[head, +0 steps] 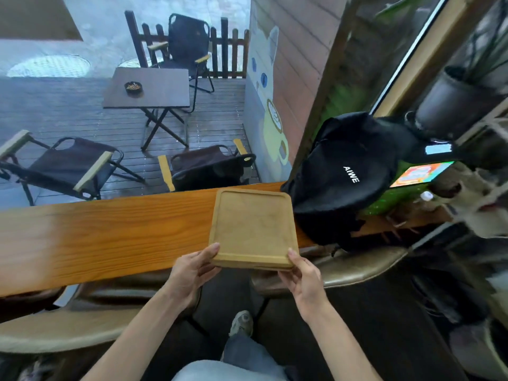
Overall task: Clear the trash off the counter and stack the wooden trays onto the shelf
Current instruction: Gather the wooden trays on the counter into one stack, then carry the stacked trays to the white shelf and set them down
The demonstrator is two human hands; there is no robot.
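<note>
A square wooden tray [251,224] with a raised rim is held over the near edge of the long wooden counter [110,232]. A second edge shows just under its front side, so it may be a stack of two. My left hand [192,268] grips the tray's near left corner, thumb on top. At the near right corner my right hand [301,273] holds it the same way. The tray's inside is bare. No trash shows on the counter.
A black backpack [346,174] sits on the counter right beside the tray. Behind it lie a lit tablet [420,174] and dark plant pots [453,103]. Padded stools [357,265] stand under the counter. Beyond the glass are folding chairs and a small table.
</note>
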